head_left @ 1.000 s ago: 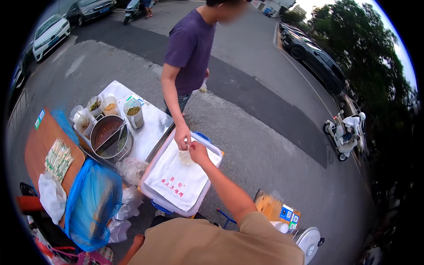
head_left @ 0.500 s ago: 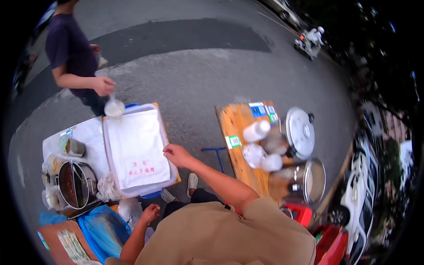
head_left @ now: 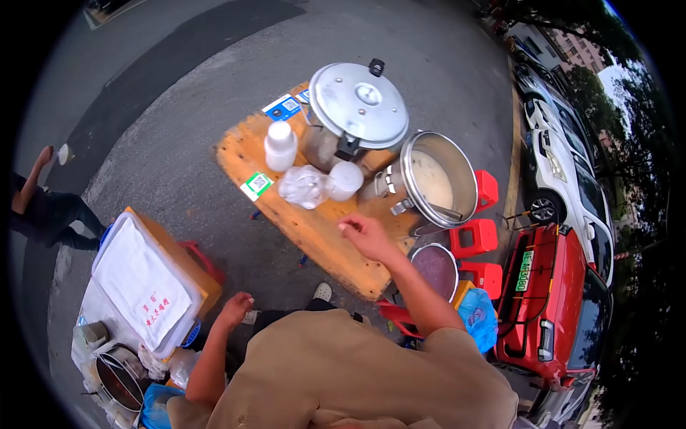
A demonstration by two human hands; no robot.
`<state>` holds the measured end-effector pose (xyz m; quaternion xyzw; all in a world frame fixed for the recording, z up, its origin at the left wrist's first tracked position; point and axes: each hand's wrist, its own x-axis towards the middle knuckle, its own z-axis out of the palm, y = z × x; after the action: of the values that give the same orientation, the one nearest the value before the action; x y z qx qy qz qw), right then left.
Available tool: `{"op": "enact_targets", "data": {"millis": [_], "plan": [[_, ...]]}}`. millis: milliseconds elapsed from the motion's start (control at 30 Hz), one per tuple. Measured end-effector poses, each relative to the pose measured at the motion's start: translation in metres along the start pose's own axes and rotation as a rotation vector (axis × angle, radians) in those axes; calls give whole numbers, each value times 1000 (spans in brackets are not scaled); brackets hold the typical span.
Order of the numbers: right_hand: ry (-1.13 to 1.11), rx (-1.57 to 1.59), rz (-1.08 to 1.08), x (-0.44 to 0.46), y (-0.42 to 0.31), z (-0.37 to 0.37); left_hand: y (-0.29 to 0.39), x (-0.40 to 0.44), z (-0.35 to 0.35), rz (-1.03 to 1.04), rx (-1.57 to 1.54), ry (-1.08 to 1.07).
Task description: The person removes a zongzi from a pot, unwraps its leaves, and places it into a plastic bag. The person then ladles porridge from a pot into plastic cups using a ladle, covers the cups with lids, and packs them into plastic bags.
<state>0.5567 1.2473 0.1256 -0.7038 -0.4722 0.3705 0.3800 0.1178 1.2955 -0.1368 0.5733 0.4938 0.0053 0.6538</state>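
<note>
My right hand (head_left: 368, 237) is over the front part of a wooden table (head_left: 314, 239), its fingers loosely curled together with nothing visible in them. Just beyond it are a clear plastic bag (head_left: 304, 187) and a white tub (head_left: 345, 180). A stack of white cups (head_left: 280, 146) stands farther back, beside a large pot with a metal lid (head_left: 359, 104). To the right, an open steel pot (head_left: 432, 179) holds pale liquid with a ladle handle in it. My left hand (head_left: 234, 311) hangs near my body, fingers curled and holding nothing visible, right of the cloth-covered tub (head_left: 143, 282).
Red stools (head_left: 474, 238) and a pot of purplish liquid (head_left: 434, 272) are right of the table. A red vehicle (head_left: 550, 300) and a white car (head_left: 557, 154) are beyond. At far left, a person (head_left: 53, 214) holds a cup (head_left: 65, 154). A soup pot (head_left: 120, 382) is lower left.
The view has swung right, towards the wooden table. My right hand has left the other person's hand and the cloth-covered tub and is now over the table. The person has moved away with the bagged cup.
</note>
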Motion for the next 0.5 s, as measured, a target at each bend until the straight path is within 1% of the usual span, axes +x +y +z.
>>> {"op": "enact_targets", "data": {"millis": [33,67,100,133,167,200,267,300,333,400,467,500], "plan": [[113,-41,-27,-2,8,-38,5,14,12,19,38,3],[228,-77,-54,-3,17,-78,24,21,22,13,80,18],[307,-173,-131,-8,5,-118,52,33,24,12,124,41],[398,-237,-141,-7,13,-155,78,46,25,11,166,67],[406,-506,-150,-7,21,-194,93,65,27,88,167,115],[356,-734,-75,-9,24,-221,101,86,27,161,163,161],[90,-1064,125,-9,56,-265,122,126,15,263,266,259],[-40,-1227,216,-2,68,-280,163,125,14,262,298,307],[-131,-1226,282,3,76,-288,210,119,9,264,330,356],[-317,-1214,422,9,93,-299,257,137,-9,408,433,451],[-347,-1153,458,19,119,-305,332,134,-15,369,419,466],[-358,-1119,483,23,127,-307,348,150,-20,425,453,523]]}}
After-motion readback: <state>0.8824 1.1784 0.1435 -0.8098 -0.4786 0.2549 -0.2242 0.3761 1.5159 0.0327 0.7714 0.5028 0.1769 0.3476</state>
